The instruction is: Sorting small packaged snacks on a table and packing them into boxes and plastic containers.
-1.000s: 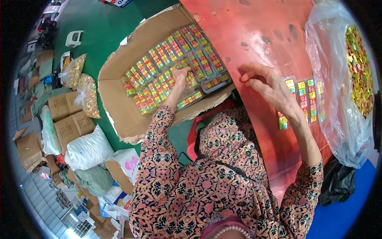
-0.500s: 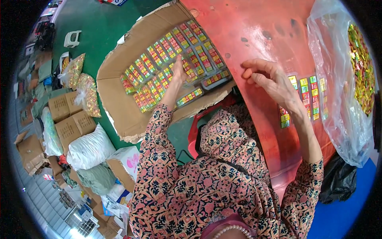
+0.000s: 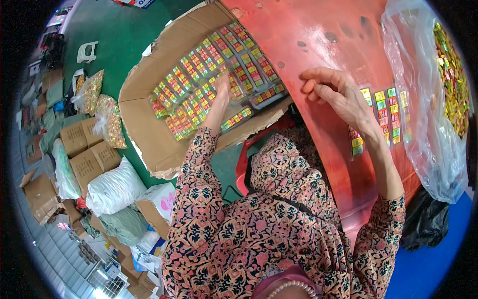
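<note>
Though curved by the lens, plainly largest: a glossy red surface [image 3: 303, 30], running from top centre down the right half of the frame. Next, a torn-edged cardboard carton [image 3: 137, 104] at upper centre-left, open and just beside the surface. Then a clear plastic bag [image 3: 423, 154] at far right, loose and crumpled, probably slippery.

Next in size, the hands: left hand [image 3: 222, 90] inside the carton, above centre, fingers close together over the packs; cannot tell whether pinching any. Right hand [image 3: 341, 94] above the surface, right of centre, fingers curled toward the thumb; cannot tell from the orange-tinted fingertips whether pinching anything.

Smaller again, flat packs [image 3: 186, 68] of red, yellow and green blocks, lying in slanting rows inside the carton. Likely light and fairly stiff, with smooth faces apt to slide under dry fingers; best taken by the long edges near the middle, without pressing on the blocks.

Similar in colour, strips [image 3: 382, 108] on the surface at right, beside the bag. Likely just as light, perhaps prone to bending if lifted from one end; best pinched across both sides.

Smallest, shiny gold, red and green pieces [image 3: 452, 84], heaped at far right behind clear plastic: probably light singly, weighty and shifting together; best scooped.
</note>
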The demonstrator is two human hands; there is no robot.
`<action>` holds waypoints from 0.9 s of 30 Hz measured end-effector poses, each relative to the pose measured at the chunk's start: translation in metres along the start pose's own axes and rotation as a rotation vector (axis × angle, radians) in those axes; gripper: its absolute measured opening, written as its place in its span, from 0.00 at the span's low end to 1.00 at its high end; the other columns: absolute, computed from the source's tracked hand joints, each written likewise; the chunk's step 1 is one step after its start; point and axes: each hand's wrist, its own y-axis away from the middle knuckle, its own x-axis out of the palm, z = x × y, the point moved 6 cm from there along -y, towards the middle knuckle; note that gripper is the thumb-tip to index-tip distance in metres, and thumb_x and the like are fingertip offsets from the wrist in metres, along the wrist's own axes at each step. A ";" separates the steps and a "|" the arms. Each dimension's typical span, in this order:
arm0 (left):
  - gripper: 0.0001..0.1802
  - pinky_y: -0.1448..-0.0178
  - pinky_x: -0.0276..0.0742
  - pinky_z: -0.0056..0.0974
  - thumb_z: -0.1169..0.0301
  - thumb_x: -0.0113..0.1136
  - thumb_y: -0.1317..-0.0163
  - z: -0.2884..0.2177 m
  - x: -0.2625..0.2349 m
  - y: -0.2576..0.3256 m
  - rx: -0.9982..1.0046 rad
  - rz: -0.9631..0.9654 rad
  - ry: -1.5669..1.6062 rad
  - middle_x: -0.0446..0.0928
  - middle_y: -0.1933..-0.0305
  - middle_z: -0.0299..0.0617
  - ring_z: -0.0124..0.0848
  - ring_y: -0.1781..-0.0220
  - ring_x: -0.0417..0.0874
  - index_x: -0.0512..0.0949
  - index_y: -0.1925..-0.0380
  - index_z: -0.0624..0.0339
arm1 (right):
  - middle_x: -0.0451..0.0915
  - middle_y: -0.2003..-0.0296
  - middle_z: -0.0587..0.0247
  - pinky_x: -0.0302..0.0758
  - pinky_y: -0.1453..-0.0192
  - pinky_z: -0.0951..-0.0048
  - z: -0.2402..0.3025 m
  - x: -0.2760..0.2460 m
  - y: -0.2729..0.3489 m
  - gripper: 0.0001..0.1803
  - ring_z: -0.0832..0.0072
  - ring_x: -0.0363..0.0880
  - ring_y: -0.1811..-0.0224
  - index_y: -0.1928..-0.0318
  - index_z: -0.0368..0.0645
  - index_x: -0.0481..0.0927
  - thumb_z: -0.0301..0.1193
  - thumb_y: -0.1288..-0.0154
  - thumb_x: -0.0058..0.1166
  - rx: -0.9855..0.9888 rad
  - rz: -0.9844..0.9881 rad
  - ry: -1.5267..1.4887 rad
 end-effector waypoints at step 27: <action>0.16 0.54 0.74 0.59 0.70 0.44 0.37 -0.008 0.004 0.031 -0.044 0.153 0.133 0.68 0.48 0.51 0.44 0.52 0.74 0.65 0.52 0.69 | 0.77 0.67 0.66 0.71 0.59 0.83 -0.002 0.001 -0.002 0.14 0.83 0.75 0.66 0.53 0.33 0.74 0.25 0.37 0.40 -0.037 -0.019 -0.036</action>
